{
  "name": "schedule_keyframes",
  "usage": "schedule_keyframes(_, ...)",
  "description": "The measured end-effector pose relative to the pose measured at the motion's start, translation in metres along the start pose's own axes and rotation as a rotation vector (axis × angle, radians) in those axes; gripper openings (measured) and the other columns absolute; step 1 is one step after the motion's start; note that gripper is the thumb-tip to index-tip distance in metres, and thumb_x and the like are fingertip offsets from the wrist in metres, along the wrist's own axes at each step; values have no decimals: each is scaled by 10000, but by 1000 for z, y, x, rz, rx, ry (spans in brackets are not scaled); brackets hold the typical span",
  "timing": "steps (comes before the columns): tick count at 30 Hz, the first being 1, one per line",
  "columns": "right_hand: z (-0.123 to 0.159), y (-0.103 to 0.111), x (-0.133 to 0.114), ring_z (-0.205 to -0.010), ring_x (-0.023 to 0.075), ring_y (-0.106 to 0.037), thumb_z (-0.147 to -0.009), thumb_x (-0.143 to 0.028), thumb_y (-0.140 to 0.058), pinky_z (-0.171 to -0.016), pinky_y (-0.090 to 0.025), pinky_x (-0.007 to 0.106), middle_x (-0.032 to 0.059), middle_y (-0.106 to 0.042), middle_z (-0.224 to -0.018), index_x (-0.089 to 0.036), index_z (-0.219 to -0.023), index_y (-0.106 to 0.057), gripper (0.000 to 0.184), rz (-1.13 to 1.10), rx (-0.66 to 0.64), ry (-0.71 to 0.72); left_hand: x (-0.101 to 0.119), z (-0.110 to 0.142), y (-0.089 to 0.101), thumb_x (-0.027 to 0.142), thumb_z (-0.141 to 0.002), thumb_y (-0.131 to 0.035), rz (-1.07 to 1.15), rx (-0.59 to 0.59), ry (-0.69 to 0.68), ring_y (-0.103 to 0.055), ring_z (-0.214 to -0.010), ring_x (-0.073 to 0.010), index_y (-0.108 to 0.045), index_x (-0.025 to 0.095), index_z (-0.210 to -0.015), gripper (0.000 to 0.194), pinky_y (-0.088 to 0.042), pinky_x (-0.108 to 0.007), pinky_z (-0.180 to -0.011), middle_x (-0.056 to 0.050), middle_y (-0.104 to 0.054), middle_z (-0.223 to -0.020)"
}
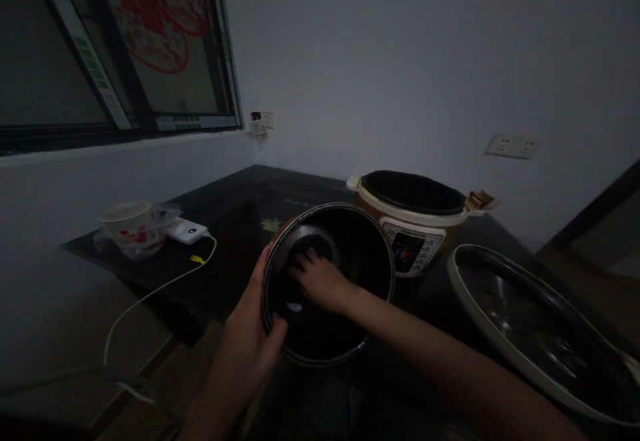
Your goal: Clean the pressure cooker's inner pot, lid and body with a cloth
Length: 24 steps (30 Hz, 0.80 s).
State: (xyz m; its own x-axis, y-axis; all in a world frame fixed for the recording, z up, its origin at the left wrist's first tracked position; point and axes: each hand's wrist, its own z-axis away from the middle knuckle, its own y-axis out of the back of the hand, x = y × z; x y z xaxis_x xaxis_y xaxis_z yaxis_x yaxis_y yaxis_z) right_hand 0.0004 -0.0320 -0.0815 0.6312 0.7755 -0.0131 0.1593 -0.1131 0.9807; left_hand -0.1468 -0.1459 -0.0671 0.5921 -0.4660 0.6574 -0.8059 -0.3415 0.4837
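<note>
A dark inner pot (367, 261) is tipped towards me, so its black inside shows. My left hand (253, 331) grips the pot's left rim, with the thumb over the edge and the fingers behind the outer wall. Inside the pot is my right hand (323, 281), its fingers apart near the bottom, and no object shows in it. Behind the pot stands an electric pressure cooker (435, 241) with its top uncovered and a control panel on the front. A round lid (520, 321) lies tilted on the right, near my right forearm.
On the left of the black table (235, 194) stand a plastic-wrapped paper tub (133, 231) and a white device (187, 230) with a cable (150, 291) hanging off the edge. Wall sockets (511, 146) are at the back, and a window (165, 48) is at upper left.
</note>
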Motion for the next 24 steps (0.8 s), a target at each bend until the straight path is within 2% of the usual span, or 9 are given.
schedule_keyframes(2, -10, 10, 15, -1237, 322, -465, -886, -213, -538, -979, -442, 461, 159, -516, -1342, -167, -1289, -536, 406, -22, 75, -138, 1, -1, 0, 124, -850, -483, 3, -5, -15, -330, -1412, -251, -141, 299, -1520, 772, -302, -460, -1149, -45, -310, -1563)
schedule_keyframes(5, -23, 18, 33, -1252, 325, -446, -927, -227, -466, -1013, -399, 477, 212, -494, -1330, -92, -1308, -487, 405, -28, 163, -295, 3, -1, 1, 136, -861, -484, 12, -4, -11, -354, -1401, -250, -142, 300, -1519, 760, -310, -462, -1144, -50, -330, -1552)
schedule_keyframes(9, -31, 17, 30, -1270, 353, -412, -949, -288, -431, -995, -394, 513, 236, -459, -1354, -75, -1319, -457, 427, -42, 230, -370, 3, 0, 0, 120, -851, -483, 23, 6, -18, -357, -1399, -248, -160, 303, -1515, 761, -318, -450, -1142, -44, -335, -1550)
schedule_keyframes(12, -34, 13, 10, -1300, 351, -366, -947, -356, -448, -1017, -380, 503, 198, -429, -1409, -113, -1358, -431, 478, -49, 239, -293, 4, 0, 0, 102, -837, -487, 18, 10, -29, -347, -1404, -254, -166, 293, -1516, 776, -309, -454, -1146, -50, -333, -1551)
schedule_keyframes(16, -33, 6, -15, -1282, 370, -382, -924, -397, -495, -993, -400, 520, 175, -454, -1402, -144, -1333, -474, 481, -24, 179, -83, 4, -1, 0, 64, -809, -483, 19, 8, -20, -333, -1411, -253, -169, 284, -1518, 806, -284, -449, -1161, -50, -329, -1554)
schedule_keyframes(20, -20, -4, -26, -1224, 351, -451, -918, -281, -482, -935, -453, 518, 148, -501, -1366, -171, -1279, -528, 380, 27, 46, 113, 2, -1, 0, 52, -787, -484, 59, 32, 11, -324, -1415, -260, -201, 276, -1512, 809, -278, -452, -1164, -45, -327, -1555)
schedule_keyframes(24, 1, -14, -25, -1239, 316, -454, -916, -216, -453, -964, -459, 496, 140, -518, -1362, -170, -1260, -554, 362, 17, -77, 192, -2, -1, 1, 61, -791, -489, 74, 37, 44, -330, -1412, -251, -190, 278, -1513, 811, -292, -442, -1158, -43, -323, -1557)
